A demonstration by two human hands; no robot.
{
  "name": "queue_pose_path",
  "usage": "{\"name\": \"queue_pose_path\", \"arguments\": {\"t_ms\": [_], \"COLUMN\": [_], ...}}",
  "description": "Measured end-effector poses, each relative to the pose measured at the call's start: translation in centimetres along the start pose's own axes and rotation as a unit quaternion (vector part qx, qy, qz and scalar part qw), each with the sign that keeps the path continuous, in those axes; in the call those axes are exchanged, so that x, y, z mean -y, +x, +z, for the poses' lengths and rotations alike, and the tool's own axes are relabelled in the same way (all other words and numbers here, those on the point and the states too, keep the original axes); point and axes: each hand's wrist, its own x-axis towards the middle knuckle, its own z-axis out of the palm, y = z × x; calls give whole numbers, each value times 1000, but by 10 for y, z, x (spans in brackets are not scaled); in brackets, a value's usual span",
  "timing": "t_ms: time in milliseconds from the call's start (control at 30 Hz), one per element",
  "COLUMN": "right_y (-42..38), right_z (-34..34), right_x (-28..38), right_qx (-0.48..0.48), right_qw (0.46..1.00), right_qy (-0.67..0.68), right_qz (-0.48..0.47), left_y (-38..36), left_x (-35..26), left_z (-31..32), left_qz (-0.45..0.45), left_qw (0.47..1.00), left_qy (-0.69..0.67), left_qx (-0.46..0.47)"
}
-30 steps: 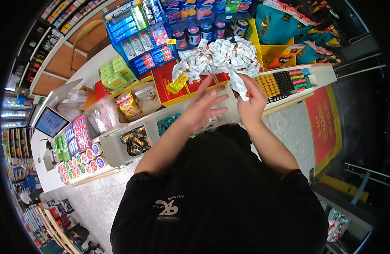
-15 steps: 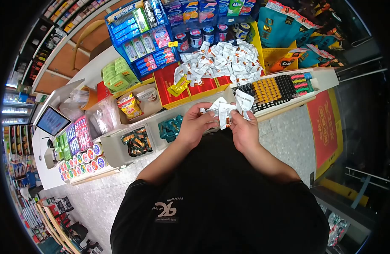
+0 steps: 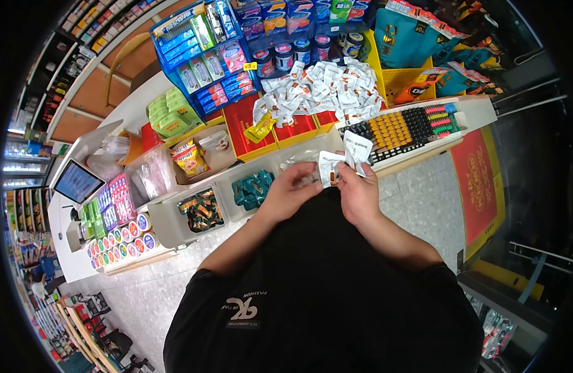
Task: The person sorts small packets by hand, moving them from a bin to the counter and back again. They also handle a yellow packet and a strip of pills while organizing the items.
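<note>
From my feed, the lower half of the frame is filled by a black short-sleeved T-shirt [image 3: 323, 298]. A small white logo with tiny lettering [image 3: 248, 308] sits lower centre-left, reading upside down to me. Both forearms are bare below the sleeves, with no watch or rings visible.

We see glossy white plastic sachets [image 3: 343, 158] crinkling in our bare right hand [image 3: 359, 193] and left hand [image 3: 289, 189], more heaped [image 3: 320, 87] on shiny red cardboard trays [image 3: 255, 127], beside matt beige plastic bins [image 3: 174, 221], above a polished speckled stone floor [image 3: 423, 186].
</note>
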Motion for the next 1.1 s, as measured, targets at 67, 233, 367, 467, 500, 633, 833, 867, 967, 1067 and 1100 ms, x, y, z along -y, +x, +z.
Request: {"name": "queue_pose_path", "arguments": {"t_ms": [67,233,367,467,500,633,833,867,967,1067,1100], "right_y": [-2,-4,-1,-1,0,4,35,37,51,45,50], "right_z": [4,2,4,1,-1,-10,-34,-39,-79,-56,-51], "right_x": [-2,-3,-2,-6,-8,-14,-40,-44,-79,-51,-43], "right_qx": [19,49,3,9,28,94,133,133,100,196,205], "right_qw": [1000,995,986,989,992,990,940,940,851,875,866], "right_qy": [-5,-83,-137,-121,-102,-92,-299,-300,-487,-438,-454], "right_qz": [12,-40,-89,-90,-75,-49,94,94,166,57,33], "left_y": [1,-1,0,-4,-3,-3,-4,-4,-6,-7,-6], "left_x": [-4,-4,2,-9,-7,-4,10,10,7,11,11], "left_z": [3,-6,-15,-11,-11,-14,-20,-20,-22,-23,-22], "left_qz": [-16,-35,-138,-189,-189,-164,-148,-147,-150,-137,-135], "left_qw": [996,993,981,953,954,955,962,966,965,971,972], "left_qy": [-63,103,137,235,234,244,228,209,214,193,192], "left_qx": [67,48,3,11,12,33,40,33,26,18,18]}}
